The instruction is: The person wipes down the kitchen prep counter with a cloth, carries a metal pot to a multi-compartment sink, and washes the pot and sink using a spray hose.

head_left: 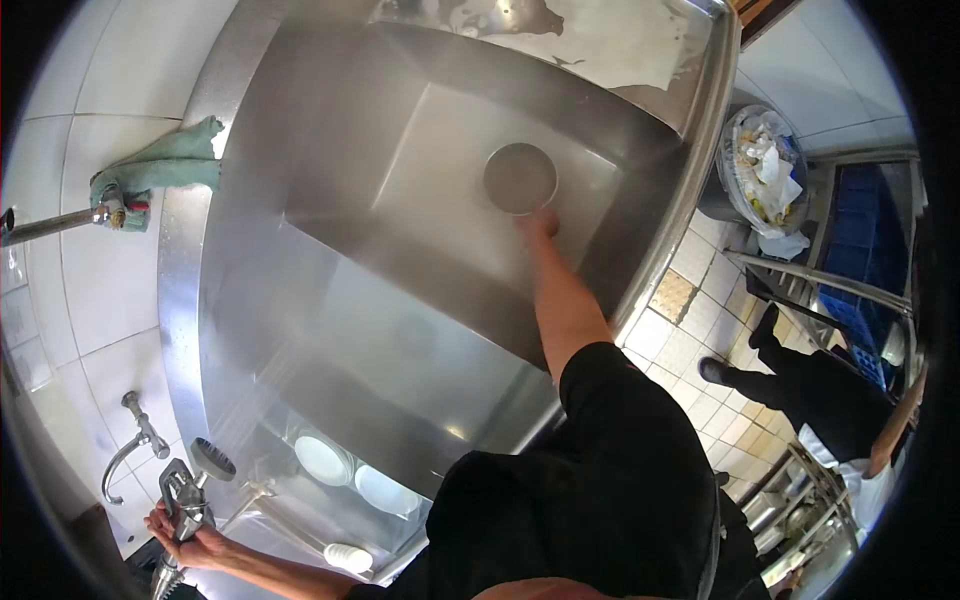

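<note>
My left hand (200, 545) is wrapped round a pre-rinse spray gun (188, 498) at the lower left, its round spray head (213, 459) pointing toward the sinks. Faint streaks, which look like water spray, show over the near basin. My right hand (541, 222) reaches into the deep steel sink (460, 240) and grips the edge of a round grey metal pan (520, 178). The fingers under its rim are partly hidden, and the pan's depth is hard to judge.
White plates (323, 460) and a stack of small white dishes (348, 557) sit in the near basin. A green cloth (165, 170) hangs by a wall pipe. Right of the sink stand a full waste bin (768, 170), blue crates (852, 240) and another person (815, 390).
</note>
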A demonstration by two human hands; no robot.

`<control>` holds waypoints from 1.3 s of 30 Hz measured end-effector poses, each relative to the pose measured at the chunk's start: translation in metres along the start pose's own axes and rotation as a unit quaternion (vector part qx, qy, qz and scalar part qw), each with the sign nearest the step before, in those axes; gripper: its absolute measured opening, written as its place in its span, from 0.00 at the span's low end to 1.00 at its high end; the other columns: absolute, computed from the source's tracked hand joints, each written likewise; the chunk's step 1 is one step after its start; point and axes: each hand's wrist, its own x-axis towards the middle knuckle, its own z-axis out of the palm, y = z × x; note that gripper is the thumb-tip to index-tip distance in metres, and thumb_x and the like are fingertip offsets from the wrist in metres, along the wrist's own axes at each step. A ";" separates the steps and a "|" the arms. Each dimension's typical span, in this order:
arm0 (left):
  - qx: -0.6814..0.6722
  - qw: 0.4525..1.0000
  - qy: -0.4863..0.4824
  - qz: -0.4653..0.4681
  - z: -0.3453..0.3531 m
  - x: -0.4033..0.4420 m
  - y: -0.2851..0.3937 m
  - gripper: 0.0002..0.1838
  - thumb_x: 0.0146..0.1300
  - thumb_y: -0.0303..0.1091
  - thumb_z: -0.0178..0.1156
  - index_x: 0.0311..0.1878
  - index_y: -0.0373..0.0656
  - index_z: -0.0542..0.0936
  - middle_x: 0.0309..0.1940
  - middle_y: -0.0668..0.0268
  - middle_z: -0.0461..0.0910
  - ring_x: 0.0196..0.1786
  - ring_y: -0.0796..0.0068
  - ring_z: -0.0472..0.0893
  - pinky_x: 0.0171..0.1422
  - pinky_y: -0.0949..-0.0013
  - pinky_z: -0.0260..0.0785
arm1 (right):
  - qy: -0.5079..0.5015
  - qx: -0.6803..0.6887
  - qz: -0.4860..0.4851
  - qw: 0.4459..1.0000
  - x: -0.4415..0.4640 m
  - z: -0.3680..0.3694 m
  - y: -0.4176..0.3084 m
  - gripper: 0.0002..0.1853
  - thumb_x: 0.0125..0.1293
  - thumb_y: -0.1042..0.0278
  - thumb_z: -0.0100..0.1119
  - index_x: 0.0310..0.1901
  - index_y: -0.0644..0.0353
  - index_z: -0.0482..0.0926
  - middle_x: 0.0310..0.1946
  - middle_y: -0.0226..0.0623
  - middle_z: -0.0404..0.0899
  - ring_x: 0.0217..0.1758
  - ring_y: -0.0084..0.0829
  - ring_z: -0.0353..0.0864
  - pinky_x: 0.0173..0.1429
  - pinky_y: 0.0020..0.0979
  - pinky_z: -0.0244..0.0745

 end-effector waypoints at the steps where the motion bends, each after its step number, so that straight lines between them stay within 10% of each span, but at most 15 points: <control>1: -0.008 1.000 0.026 0.006 0.009 -0.003 -0.004 0.07 0.68 0.26 0.52 0.44 0.33 0.73 0.31 0.63 0.71 0.43 0.65 0.73 0.65 0.53 0.65 | -0.020 0.088 0.053 0.994 -0.005 0.006 0.004 0.18 0.67 0.58 0.51 0.48 0.66 0.75 0.42 0.48 0.81 0.46 0.43 0.82 0.48 0.41 0.75; 6: -0.015 0.998 0.053 0.011 0.016 -0.009 -0.009 0.09 0.67 0.27 0.54 0.47 0.33 0.74 0.35 0.61 0.74 0.46 0.59 0.74 0.65 0.50 0.64 | -0.210 0.265 0.220 0.915 0.006 0.018 0.039 0.17 0.64 0.62 0.55 0.50 0.64 0.75 0.44 0.48 0.80 0.49 0.46 0.81 0.49 0.47 0.76; 12: -0.086 0.996 -0.010 0.018 0.005 -0.010 -0.022 0.11 0.68 0.29 0.54 0.51 0.34 0.73 0.41 0.57 0.77 0.50 0.56 0.75 0.61 0.51 0.68 | -0.069 0.173 0.191 0.964 -0.080 -0.044 -0.032 0.12 0.64 0.67 0.52 0.46 0.63 0.75 0.41 0.43 0.80 0.40 0.40 0.82 0.39 0.42 0.77; 18: -0.141 0.988 -0.057 -0.005 0.021 -0.016 -0.031 0.09 0.68 0.28 0.53 0.47 0.33 0.71 0.37 0.59 0.73 0.48 0.56 0.74 0.59 0.52 0.67 | -0.089 0.220 -0.030 0.971 -0.187 -0.095 -0.075 0.07 0.64 0.69 0.53 0.40 0.62 0.77 0.33 0.38 0.80 0.31 0.34 0.81 0.33 0.39 0.77; 20: -0.142 0.990 0.001 0.019 0.032 -0.020 -0.032 0.09 0.68 0.27 0.52 0.48 0.32 0.70 0.37 0.58 0.72 0.47 0.56 0.73 0.62 0.51 0.65 | -0.123 0.034 -0.209 0.969 -0.229 -0.112 -0.062 0.07 0.65 0.70 0.53 0.37 0.63 0.78 0.31 0.38 0.80 0.31 0.34 0.82 0.35 0.37 0.77; 25: -0.182 0.982 -0.044 0.013 0.038 -0.028 -0.033 0.09 0.68 0.27 0.52 0.48 0.32 0.70 0.37 0.58 0.72 0.46 0.55 0.74 0.62 0.51 0.65 | -0.071 -0.279 -0.556 0.780 -0.326 -0.158 -0.014 0.05 0.60 0.67 0.57 0.33 0.59 0.79 0.29 0.43 0.80 0.33 0.47 0.80 0.39 0.42 0.75; 29: -0.202 0.977 -0.057 0.028 0.039 -0.029 -0.034 0.09 0.69 0.28 0.52 0.48 0.34 0.70 0.37 0.59 0.73 0.45 0.56 0.75 0.61 0.51 0.67 | -0.089 -0.349 -0.623 0.694 -0.347 -0.164 0.011 0.02 0.56 0.70 0.57 0.29 0.56 0.79 0.27 0.39 0.79 0.33 0.44 0.80 0.37 0.42 0.74; 39: -0.189 0.980 -0.045 0.033 0.035 -0.027 -0.035 0.09 0.68 0.28 0.53 0.47 0.35 0.71 0.36 0.59 0.74 0.45 0.57 0.77 0.59 0.50 0.69 | -0.026 -0.353 -0.622 0.698 -0.350 -0.160 0.012 0.05 0.54 0.70 0.57 0.23 0.58 0.75 0.23 0.37 0.76 0.29 0.42 0.77 0.38 0.41 0.73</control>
